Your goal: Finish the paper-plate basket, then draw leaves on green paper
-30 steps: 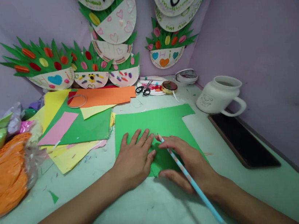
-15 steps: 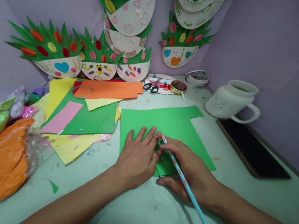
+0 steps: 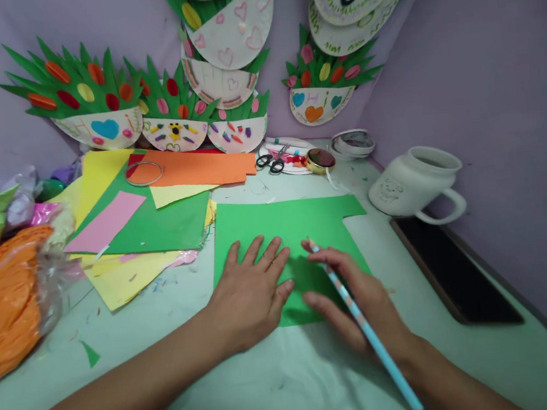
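Note:
A bright green paper sheet [image 3: 280,221] with a notched right edge lies on the table before me. My left hand [image 3: 251,288] presses flat on its left half, fingers spread. Over the sheet's right part, my right hand [image 3: 361,301] holds a light blue pencil [image 3: 371,333] with a spotted band. The pencil slants, its tip pointing up and away toward the middle of the sheet and its blunt end toward me. Whether the tip touches the paper I cannot tell.
At left lie stacked coloured papers [image 3: 169,222], an orange clay bag [image 3: 4,301] and a green scrap [image 3: 90,353]. Scissors [image 3: 275,161] and tape rolls [image 3: 353,144] sit at the back. A white mug [image 3: 411,180] and a phone [image 3: 456,271] are at right. Paper-plate crafts [image 3: 102,127] line the wall.
My right hand has moved right, away from my left fingers, taking the pencil with it; its thumb and fingers look farther apart. My left hand stays flat on the sheet. The view has shifted slightly.

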A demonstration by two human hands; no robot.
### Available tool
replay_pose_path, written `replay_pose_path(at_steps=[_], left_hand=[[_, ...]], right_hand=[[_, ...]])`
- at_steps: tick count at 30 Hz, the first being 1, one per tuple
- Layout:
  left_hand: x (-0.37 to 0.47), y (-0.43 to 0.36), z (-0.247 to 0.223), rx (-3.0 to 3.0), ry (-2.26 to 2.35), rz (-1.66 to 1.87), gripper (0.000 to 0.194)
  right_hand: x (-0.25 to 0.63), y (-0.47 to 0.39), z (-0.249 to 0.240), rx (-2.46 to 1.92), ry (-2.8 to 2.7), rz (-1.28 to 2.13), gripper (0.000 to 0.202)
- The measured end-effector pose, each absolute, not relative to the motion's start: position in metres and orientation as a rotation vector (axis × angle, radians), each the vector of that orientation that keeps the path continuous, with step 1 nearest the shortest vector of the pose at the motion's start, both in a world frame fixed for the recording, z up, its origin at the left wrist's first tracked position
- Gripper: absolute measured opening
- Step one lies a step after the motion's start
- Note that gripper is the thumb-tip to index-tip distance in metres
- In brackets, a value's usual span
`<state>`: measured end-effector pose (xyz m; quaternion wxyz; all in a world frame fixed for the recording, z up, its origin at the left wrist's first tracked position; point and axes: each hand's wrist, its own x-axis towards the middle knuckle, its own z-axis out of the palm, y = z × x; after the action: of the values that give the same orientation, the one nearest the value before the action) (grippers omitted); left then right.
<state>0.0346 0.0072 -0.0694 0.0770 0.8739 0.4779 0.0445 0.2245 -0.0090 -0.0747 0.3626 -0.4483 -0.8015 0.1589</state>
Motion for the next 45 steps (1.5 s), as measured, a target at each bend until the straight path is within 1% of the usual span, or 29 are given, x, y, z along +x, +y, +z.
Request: replay_pose_path(at_steps=[2,3,6,12,26,35,45], left_hand=[[0.035,0.008,-0.07,2.629,1.434,0.117,0.05],[0.035,0.008,-0.07,2.634,1.436,0.108,0.049],[0.035,0.008,-0.069,2.647,1.44,0.092,0.05],[0.036,0.007,-0.067,2.654,1.455,0.055,0.051],[0.043,0.003,-0.065,2.611,1.535,0.024,0.051],[0.044,0.001,-0.063,2.624,1.539,0.015,0.052],[0.044,0.002,-0.067,2.643,1.53,0.031,0.051]], right_hand=[[0.234,-0.002,-0.076,-1.3,-1.921,0.362,0.027],[0.239,0.002,-0.078,-1.367,-1.884,0.337,0.025],[0.249,0.012,-0.089,-1.489,-1.906,0.28,0.026],[0.247,0.019,-0.102,-1.482,-2.054,0.129,0.024],[0.245,0.016,-0.103,-1.554,-2.218,0.067,0.037],[0.245,0.016,-0.103,-1.553,-2.207,0.075,0.039],[0.244,0.015,-0.102,-1.573,-2.192,0.116,0.037]])
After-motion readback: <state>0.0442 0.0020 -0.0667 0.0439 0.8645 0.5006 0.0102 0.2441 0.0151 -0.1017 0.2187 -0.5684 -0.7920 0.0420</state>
